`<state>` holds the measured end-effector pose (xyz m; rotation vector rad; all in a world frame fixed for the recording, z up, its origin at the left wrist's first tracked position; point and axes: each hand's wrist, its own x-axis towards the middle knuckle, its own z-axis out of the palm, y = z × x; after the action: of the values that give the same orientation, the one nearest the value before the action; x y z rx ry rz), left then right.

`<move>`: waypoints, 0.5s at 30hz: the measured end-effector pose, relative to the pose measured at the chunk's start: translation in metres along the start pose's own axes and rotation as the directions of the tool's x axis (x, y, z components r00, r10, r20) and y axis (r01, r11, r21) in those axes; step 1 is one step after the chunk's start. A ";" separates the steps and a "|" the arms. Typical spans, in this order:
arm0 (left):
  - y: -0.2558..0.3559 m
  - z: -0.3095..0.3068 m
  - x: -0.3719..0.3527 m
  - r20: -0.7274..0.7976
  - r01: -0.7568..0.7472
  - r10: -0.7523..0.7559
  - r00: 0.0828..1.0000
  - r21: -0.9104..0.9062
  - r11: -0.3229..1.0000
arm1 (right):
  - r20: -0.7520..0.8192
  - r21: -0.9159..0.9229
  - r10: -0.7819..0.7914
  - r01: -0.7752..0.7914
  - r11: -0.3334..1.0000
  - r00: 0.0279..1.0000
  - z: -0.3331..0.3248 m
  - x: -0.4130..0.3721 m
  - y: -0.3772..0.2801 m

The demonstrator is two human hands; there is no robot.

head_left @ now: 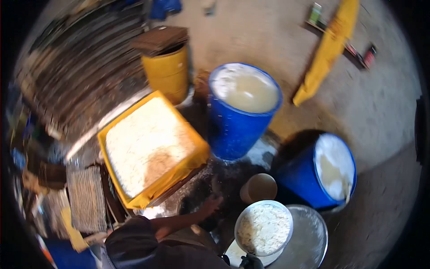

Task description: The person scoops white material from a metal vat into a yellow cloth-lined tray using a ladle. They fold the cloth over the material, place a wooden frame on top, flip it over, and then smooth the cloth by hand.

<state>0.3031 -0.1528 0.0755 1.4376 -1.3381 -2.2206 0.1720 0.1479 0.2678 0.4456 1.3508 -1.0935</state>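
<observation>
A yellow-lined box (pixel 197 154) heaped with white, crumbly stuff stands left. Far, a blue barrel (pixel 239 130) holds cloudy liquid and white froth; another blue barrel (pixel 298 177) leans at right. A yellow barrel (pixel 166 76) stands far left. Near right, a wide metal basin (pixel 307 233) lies partly behind a bowl (pixel 289 215) full of white crumbs. The right hand (pixel 251 262) is at its near rim, fingers' grip unclear; the left hand (pixel 214 204), blurred, has fingers loosely open, empty.
</observation>
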 end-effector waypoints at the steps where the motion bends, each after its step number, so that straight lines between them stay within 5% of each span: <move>1: -0.010 -0.042 -0.014 -0.027 -0.003 -0.002 1.000 -0.205 0.979 | 0.007 -0.044 0.021 -0.021 0.999 1.000 0.027 -0.005 -0.001; 3: -0.013 -0.099 -0.037 -0.068 -0.023 -0.007 0.998 -0.427 0.904 | 0.047 -0.129 0.047 -0.040 0.991 0.998 0.077 -0.014 -0.011; 5: -0.009 -0.148 -0.062 -0.193 -0.108 -0.081 0.978 -0.796 0.596 | 0.076 -0.204 0.075 -0.058 0.977 0.994 0.130 -0.018 -0.017; 8: -0.016 -0.198 -0.072 -0.141 -0.132 0.003 0.990 -0.920 0.369 | 0.143 -0.318 0.093 -0.043 0.947 0.985 0.207 -0.024 -0.024; 10: -0.008 -0.212 -0.079 -0.086 -0.076 -0.012 0.996 -0.931 0.357 | 0.226 -0.368 0.090 0.000 0.930 0.970 0.270 -0.037 -0.024; 11: -0.004 -0.214 -0.080 -0.015 -0.004 -0.028 0.999 -0.930 0.367 | 0.470 -0.319 0.254 -0.106 0.942 0.846 0.220 0.040 -0.028; 12: -0.007 -0.214 -0.077 -0.025 -0.015 -0.023 0.999 -0.937 0.350 | 0.537 -0.197 0.443 -0.403 0.894 0.718 0.225 0.079 -0.033; 15: -0.040 -0.209 -0.046 -0.083 -0.114 0.088 0.993 -0.882 0.458 | 0.499 -0.363 0.232 -0.042 0.931 0.835 0.314 0.049 -0.029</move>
<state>0.5067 -0.2257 0.0477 0.8948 -0.0648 -2.1962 0.3132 -0.1354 0.3050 -0.0292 0.9550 -0.7599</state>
